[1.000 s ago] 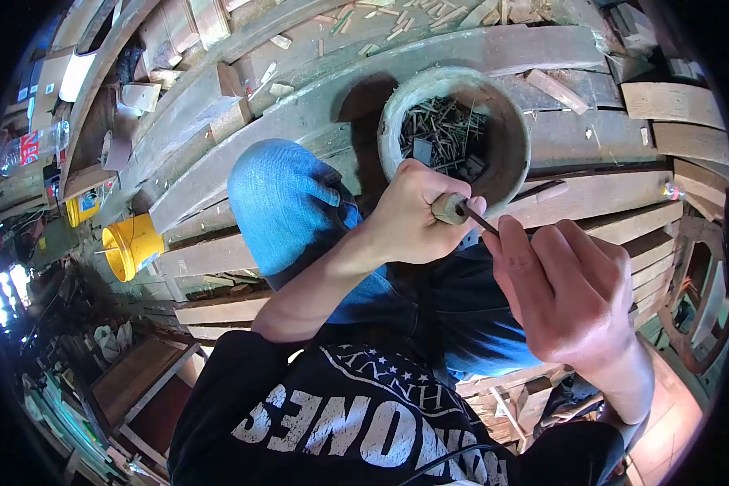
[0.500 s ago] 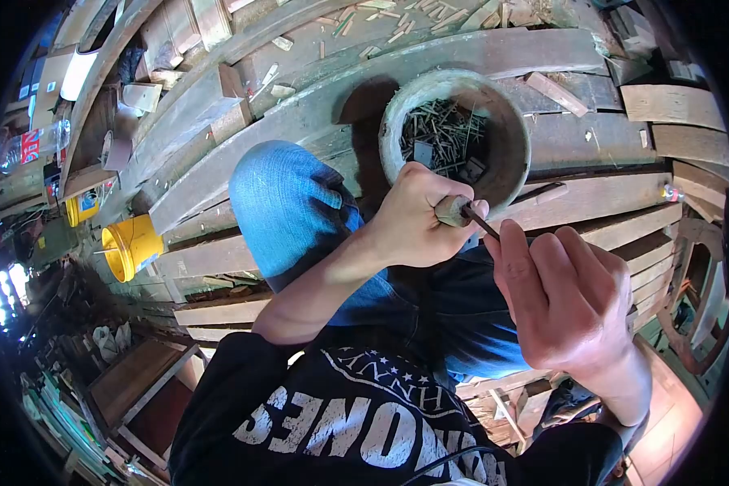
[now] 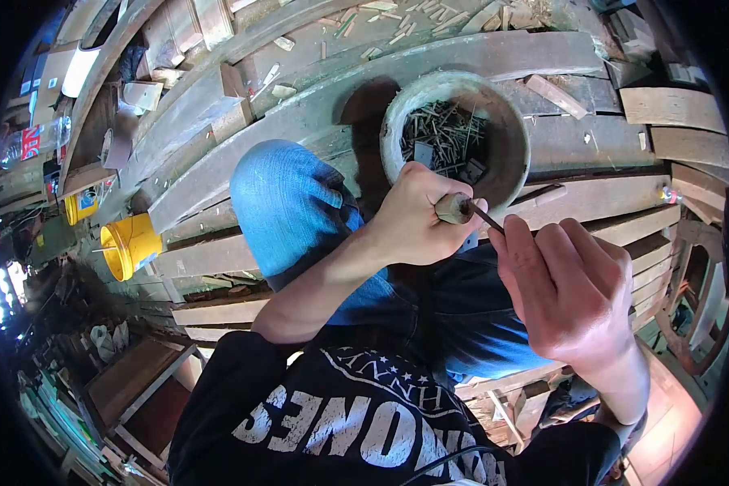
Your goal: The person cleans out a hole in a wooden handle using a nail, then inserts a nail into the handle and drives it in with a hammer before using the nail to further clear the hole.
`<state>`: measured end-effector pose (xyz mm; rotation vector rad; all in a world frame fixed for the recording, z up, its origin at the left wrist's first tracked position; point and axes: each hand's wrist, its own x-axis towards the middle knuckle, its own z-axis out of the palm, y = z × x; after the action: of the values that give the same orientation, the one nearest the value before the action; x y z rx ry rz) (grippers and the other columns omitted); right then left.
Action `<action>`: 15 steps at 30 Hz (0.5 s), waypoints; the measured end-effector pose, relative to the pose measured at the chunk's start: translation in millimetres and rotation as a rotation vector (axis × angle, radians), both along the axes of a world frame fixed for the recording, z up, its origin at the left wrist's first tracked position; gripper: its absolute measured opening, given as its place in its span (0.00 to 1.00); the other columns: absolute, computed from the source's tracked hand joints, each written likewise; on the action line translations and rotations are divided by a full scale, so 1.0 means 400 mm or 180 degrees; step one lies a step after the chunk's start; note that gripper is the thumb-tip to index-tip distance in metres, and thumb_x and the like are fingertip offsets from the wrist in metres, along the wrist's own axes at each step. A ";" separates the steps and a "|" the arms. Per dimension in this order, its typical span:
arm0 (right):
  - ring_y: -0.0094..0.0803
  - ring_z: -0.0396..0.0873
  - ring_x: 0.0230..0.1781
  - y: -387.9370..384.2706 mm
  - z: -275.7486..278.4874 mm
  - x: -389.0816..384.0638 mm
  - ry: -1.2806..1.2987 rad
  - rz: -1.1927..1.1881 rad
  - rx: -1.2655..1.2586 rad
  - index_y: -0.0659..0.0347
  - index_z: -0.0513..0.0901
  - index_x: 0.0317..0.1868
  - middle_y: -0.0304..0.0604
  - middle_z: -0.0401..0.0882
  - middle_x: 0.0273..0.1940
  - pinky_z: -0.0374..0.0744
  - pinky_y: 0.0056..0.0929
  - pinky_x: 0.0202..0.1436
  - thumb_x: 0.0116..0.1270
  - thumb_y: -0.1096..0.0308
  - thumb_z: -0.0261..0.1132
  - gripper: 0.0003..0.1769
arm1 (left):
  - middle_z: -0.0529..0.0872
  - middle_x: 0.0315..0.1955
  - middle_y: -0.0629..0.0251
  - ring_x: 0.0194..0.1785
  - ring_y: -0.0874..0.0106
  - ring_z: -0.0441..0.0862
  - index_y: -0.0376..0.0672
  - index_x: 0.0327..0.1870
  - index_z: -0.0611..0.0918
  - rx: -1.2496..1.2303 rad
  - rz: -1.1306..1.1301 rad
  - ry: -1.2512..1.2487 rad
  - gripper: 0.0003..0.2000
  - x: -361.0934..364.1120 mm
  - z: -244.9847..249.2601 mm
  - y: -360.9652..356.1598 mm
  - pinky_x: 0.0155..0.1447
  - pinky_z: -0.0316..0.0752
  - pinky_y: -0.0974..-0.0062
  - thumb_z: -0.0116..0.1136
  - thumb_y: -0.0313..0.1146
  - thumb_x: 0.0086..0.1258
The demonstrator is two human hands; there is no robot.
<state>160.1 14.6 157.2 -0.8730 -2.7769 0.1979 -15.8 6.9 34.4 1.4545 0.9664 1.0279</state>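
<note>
My left hand (image 3: 417, 223) grips the pale handle (image 3: 452, 208); my right hand (image 3: 565, 292) pinches the thin rod (image 3: 486, 217), best held in line.

Weathered wooden planks (image 3: 583, 150) are stretching side by side beneath the work. A round, thick-walled bucket (image 3: 519, 150) is standing on them near the middle. Just right of it, a short wood block (image 3: 556, 96) is lying flat; thin wood slivers (image 3: 452, 19) are lying scattered beyond.

R hand (image 3: 565, 292) shifted slightly up-frame vs. ~0.5 s ago, thin dark rod (image 3: 486, 217) moving w/ it.
</note>
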 end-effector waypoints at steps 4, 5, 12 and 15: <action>0.30 0.68 0.19 -0.003 0.003 -0.001 -0.0083 -0.0049 -0.0160 0.76 0.81 0.41 0.40 0.68 0.24 0.67 0.27 0.16 0.53 0.80 0.72 0.15 | 0.66 0.10 0.69 0.17 0.83 0.61 0.36 0.17 0.76 0.0059 0.0079 0.0048 0.15 0.002 -0.009 -0.004 0.20 0.55 0.76 0.65 0.24 0.64; 0.30 0.68 0.19 -0.003 0.002 -0.001 -0.0085 -0.0048 -0.0160 0.76 0.81 0.41 0.40 0.68 0.24 0.67 0.27 0.16 0.53 0.80 0.72 0.15 | 0.66 0.10 0.69 0.16 0.83 0.61 0.36 0.17 0.77 0.0098 0.0108 0.0012 0.14 0.003 -0.010 -0.004 0.20 0.55 0.77 0.65 0.24 0.64; 0.29 0.69 0.19 -0.006 -0.004 0.000 -0.0275 0.0059 0.0189 0.76 0.81 0.41 0.39 0.68 0.23 0.66 0.26 0.16 0.54 0.78 0.72 0.14 | 0.64 0.09 0.68 0.16 0.81 0.59 0.36 0.17 0.75 0.0009 0.0070 0.0004 0.15 0.004 0.000 -0.002 0.20 0.55 0.75 0.64 0.24 0.64; 0.26 0.69 0.19 0.005 -0.006 -0.001 -0.0408 0.0272 0.0368 0.75 0.82 0.37 0.37 0.67 0.22 0.66 0.24 0.16 0.49 0.77 0.69 0.14 | 0.61 0.09 0.66 0.15 0.78 0.57 0.37 0.15 0.70 0.0043 -0.0075 0.0145 0.17 0.002 0.000 -0.002 0.20 0.54 0.73 0.63 0.24 0.64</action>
<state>159.7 16.6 154.9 -0.7648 -2.9128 -0.0055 -15.2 6.0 34.6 1.5028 0.9744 0.9897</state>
